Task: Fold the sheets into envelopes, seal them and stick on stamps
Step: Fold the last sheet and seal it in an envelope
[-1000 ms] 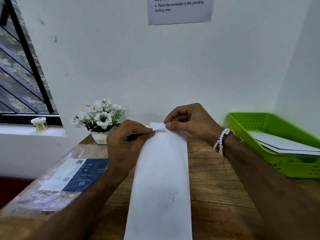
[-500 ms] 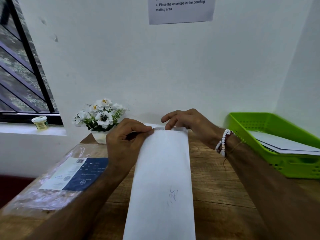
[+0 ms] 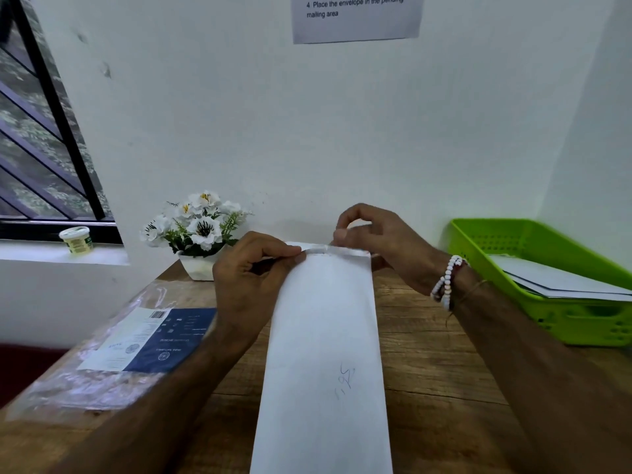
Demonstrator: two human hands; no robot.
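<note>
A long white envelope (image 3: 325,354) lies lengthwise on the wooden table (image 3: 431,371), with faint pencil marks near its middle. Its narrow flap at the far end is folded down. My left hand (image 3: 249,285) pinches the flap's left corner with curled fingers. My right hand (image 3: 376,237), with bead bracelets on the wrist, sits at the flap's right part, its fingertips pinching a thin strip of paper just above the fold.
A green plastic tray (image 3: 547,323) holding white sheets stands at the right. A clear plastic packet with a blue label (image 3: 147,340) lies at the left. A white flower pot (image 3: 200,234) stands by the wall. A small jar (image 3: 76,238) sits on the windowsill.
The flap went from raised to folded down on the envelope. My right hand moved along the fold to the right and now lifts its fingers with a strip pinched.
</note>
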